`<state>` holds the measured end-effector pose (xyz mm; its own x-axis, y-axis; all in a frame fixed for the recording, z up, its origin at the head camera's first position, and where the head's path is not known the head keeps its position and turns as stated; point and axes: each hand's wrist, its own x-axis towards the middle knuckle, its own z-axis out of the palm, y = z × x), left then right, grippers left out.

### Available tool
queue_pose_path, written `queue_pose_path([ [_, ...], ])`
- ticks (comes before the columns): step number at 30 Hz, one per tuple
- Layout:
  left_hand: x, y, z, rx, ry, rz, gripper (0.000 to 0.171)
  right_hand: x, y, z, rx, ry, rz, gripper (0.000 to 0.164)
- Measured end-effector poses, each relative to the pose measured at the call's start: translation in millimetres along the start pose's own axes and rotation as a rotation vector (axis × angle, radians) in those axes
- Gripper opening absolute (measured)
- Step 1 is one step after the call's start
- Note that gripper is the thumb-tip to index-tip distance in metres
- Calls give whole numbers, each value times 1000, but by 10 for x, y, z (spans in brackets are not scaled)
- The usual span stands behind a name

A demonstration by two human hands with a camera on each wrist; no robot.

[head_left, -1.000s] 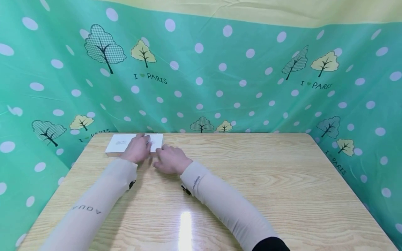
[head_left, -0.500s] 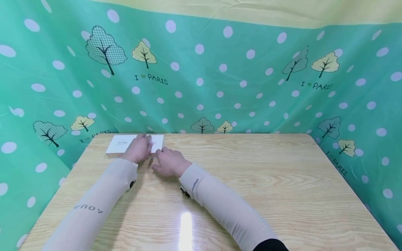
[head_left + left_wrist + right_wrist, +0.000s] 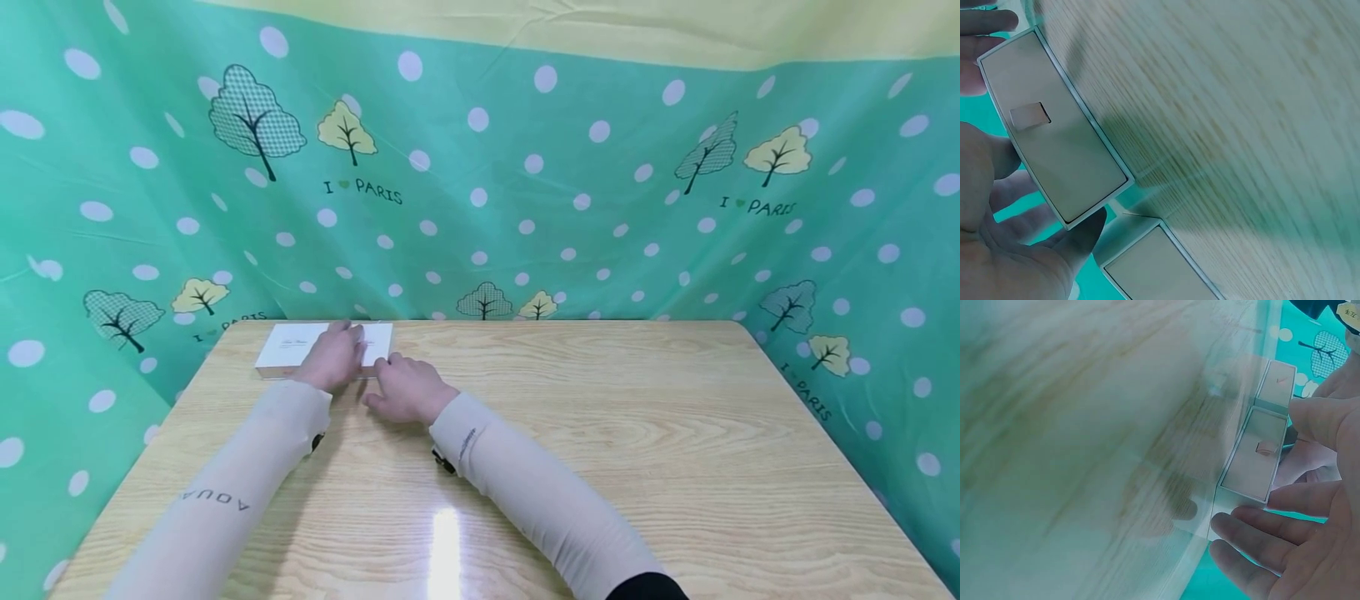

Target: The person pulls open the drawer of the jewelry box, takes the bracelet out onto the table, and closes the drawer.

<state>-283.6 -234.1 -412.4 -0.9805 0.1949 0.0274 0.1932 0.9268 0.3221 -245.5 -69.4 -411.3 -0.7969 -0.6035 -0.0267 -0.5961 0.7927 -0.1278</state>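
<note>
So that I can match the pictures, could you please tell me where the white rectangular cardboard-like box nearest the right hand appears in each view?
Head: the white rectangular cardboard-like box, left of centre, partly behind the left hand.
Left wrist: the box, upper left.
Right wrist: the box, right of centre.
Shared landmark: the second white rectangular box, next to it in every view.
</note>
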Motion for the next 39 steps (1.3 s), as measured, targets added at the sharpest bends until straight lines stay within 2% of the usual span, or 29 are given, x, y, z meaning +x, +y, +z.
queue_pose_path([
  [14,-7,13,2,13,3,8,38,-12,12,-14,3,1,-6,50],
  [31,-33,18,23,30,50,29,32,-44,32,-16,5,15,4,50],
  [39,-29,17,32,17,52,16,34,-52,44,-11,14,4,13,52],
])
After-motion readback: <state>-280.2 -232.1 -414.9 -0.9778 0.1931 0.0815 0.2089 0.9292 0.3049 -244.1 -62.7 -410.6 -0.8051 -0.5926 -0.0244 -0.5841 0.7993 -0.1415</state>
